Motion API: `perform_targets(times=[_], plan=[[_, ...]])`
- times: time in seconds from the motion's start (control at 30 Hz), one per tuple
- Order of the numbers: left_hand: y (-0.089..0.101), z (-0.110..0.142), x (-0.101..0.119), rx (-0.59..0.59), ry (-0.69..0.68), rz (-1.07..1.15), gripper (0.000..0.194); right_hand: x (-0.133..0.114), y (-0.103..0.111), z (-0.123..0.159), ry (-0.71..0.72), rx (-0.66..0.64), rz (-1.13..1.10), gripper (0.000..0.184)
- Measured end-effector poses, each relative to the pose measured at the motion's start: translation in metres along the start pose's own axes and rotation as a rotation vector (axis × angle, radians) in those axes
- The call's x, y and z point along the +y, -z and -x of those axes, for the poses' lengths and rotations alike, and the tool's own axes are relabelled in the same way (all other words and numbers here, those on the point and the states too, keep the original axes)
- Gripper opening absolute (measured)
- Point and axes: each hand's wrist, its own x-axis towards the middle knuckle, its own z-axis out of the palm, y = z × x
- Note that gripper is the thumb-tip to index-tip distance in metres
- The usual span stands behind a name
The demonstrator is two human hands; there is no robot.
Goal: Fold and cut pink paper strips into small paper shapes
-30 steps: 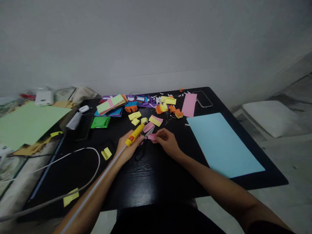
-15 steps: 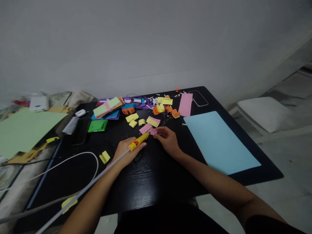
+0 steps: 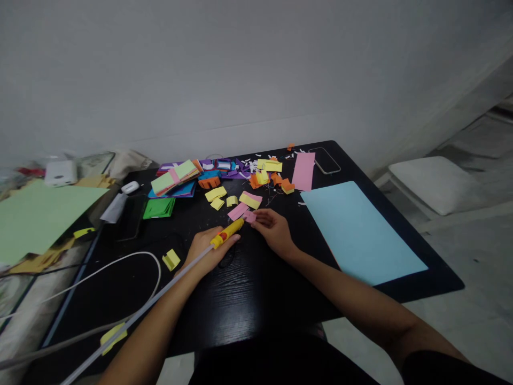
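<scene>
My left hand (image 3: 208,248) grips a yellow glue gun (image 3: 226,233) with a long clear glue stick trailing back along my forearm; its nozzle points at a small pink paper piece (image 3: 250,216). My right hand (image 3: 272,229) pinches that pink piece against the black table (image 3: 248,289). A larger pink strip (image 3: 236,211) lies just beyond the nozzle. The handles of black scissors (image 3: 228,259) show partly under my left hand.
Folded yellow, orange, pink and purple paper bits (image 3: 256,179) litter the table's far side. A light blue sheet (image 3: 360,232) lies at right, a pink sheet (image 3: 303,171) and a phone (image 3: 324,160) behind it. A white cable (image 3: 120,267) loops at left, beside a green sheet (image 3: 40,214).
The glue gun has tipped lower and swung right, its nozzle reaching the pink piece. My right hand slid slightly forward with the piece. The view shifted a little.
</scene>
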Motion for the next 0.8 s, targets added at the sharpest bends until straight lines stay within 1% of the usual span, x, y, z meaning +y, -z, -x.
perform_targets(times=[0.17, 0.27, 0.4, 0.53, 0.63, 0.7, 0.8], plan=[[-0.007, 0.002, 0.002, 0.022, -0.065, 0.023, 0.035, 0.002, -0.002, 0.003, 0.011, -0.031, 0.015, 0.028], [-0.011, 0.003, 0.0, 0.011, -0.081, 0.013, 0.036, 0.001, -0.003, 0.005, 0.016, -0.054, 0.018, 0.027], [-0.012, 0.002, -0.002, 0.005, -0.059, 0.011, 0.036, 0.0, -0.003, 0.005, 0.011, -0.054, 0.011, 0.028], [-0.009, 0.002, 0.0, -0.011, -0.037, 0.023, 0.034, -0.001, -0.003, 0.005, 0.003, -0.051, 0.006, 0.029], [-0.006, 0.002, 0.003, -0.034, -0.028, 0.037, 0.035, -0.001, -0.003, 0.005, 0.009, -0.025, 0.003, 0.03], [-0.004, 0.001, 0.005, -0.043, -0.035, 0.056, 0.036, -0.002, -0.002, 0.004, 0.025, 0.015, 0.002, 0.03], [-0.001, 0.0, 0.005, -0.009, -0.051, 0.057, 0.038, -0.003, -0.001, 0.001, 0.043, 0.078, -0.004, 0.033]])
